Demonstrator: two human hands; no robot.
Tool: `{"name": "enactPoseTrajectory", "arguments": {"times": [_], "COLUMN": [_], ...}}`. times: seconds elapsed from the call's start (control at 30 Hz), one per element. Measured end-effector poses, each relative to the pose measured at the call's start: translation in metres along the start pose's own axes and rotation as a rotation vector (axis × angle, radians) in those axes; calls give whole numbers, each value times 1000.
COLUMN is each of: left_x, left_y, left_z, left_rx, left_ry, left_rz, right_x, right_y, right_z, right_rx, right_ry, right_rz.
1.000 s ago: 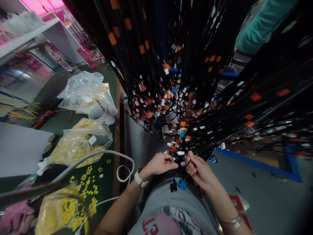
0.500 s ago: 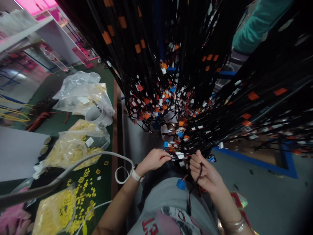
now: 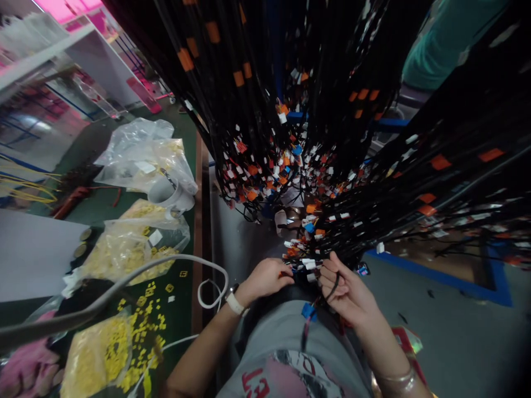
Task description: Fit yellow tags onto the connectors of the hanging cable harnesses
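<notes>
The black wire [image 3: 334,283] is looped through the curled, closed fingers of the right hand [image 3: 352,296], just below the lower end of the hanging harness bundle [image 3: 332,166]. A blue connector [image 3: 308,311] is seen just beneath that hand, against the grey shirt [image 3: 282,337]. The left hand [image 3: 265,276] is pinched shut on white connectors [image 3: 307,264] at the bundle's tip. Bags of yellow parts [image 3: 124,249] are spread near the right edge of the green table [image 3: 182,331].
</notes>
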State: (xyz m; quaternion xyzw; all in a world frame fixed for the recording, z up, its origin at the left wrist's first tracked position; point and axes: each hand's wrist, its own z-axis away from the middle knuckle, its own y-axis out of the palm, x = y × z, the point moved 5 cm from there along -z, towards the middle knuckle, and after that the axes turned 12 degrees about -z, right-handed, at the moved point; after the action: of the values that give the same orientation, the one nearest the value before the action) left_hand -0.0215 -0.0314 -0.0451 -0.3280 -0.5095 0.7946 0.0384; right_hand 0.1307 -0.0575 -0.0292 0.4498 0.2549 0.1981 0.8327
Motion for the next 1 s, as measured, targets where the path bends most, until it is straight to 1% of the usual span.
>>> {"name": "enactPoseTrajectory", "arguments": {"times": [0.07, 0.13, 0.23, 0.3, 0.33, 0.37, 0.43, 0.5, 0.57, 0.6, 0.67, 0.73, 0.77, 0.8, 0.83, 0.87, 0.93, 1.0], "left_x": [-3, -8, -13, -11, -9, -6, 1, 9, 14, 15, 15, 13, 10, 7, 4, 0, -5, -11], "left_y": [11, 25, 47, 55, 55, 53, 42, 23, 1, -8, -21, -26, -28, -29, -29, -30, -33, -35], "left_z": [-2, -6, -12, -16, -17, -17, -14, -7, 3, 8, 15, 19, 19, 19, 18, 16, 13, 9], "left_rx": [-16, -47, -98, -115, -113, -107, -87, -58, -23, 1, 45, 76, 80, 81, 80, 81, 90, 113], "left_ry": [-60, -128, -184, -199, -194, -176, -126, -78, -63, -78, -164, -259, -283, -292, -290, -281, -258, -238], "left_rz": [-187, -281, -236, -179, -161, -141, -35, 122, 237, 304, 500, 737, 849, 960, 1068, 1170, 1341, 1463], "right_x": [1, 1, -1, -1, 0, 3, 9, 16, 24, 29, 41, 55, 60, 64, 66, 67, 65, 63], "right_y": [-1, -1, -2, -5, -7, -10, -16, -22, -27, -29, -32, -31, -28, -25, -21, -17, -6, 6], "right_z": [2, 2, 3, 4, 4, 5, 7, 11, 17, 21, 33, 49, 58, 67, 73, 78, 80, 77], "right_rx": [31, 39, 10, -37, -68, -102, -194, -286, -349, -374, -444, -569, -619, -624, -595, -537, -399, -315], "right_ry": [-5, 6, 40, 16, -22, -76, -198, -290, -338, -361, -453, -616, -719, -795, -843, -857, -819, -792], "right_rz": [-17, -44, -57, 2, 64, 150, 388, 673, 959, 1095, 1356, 1564, 1602, 1586, 1533, 1459, 1352, 1372]}}
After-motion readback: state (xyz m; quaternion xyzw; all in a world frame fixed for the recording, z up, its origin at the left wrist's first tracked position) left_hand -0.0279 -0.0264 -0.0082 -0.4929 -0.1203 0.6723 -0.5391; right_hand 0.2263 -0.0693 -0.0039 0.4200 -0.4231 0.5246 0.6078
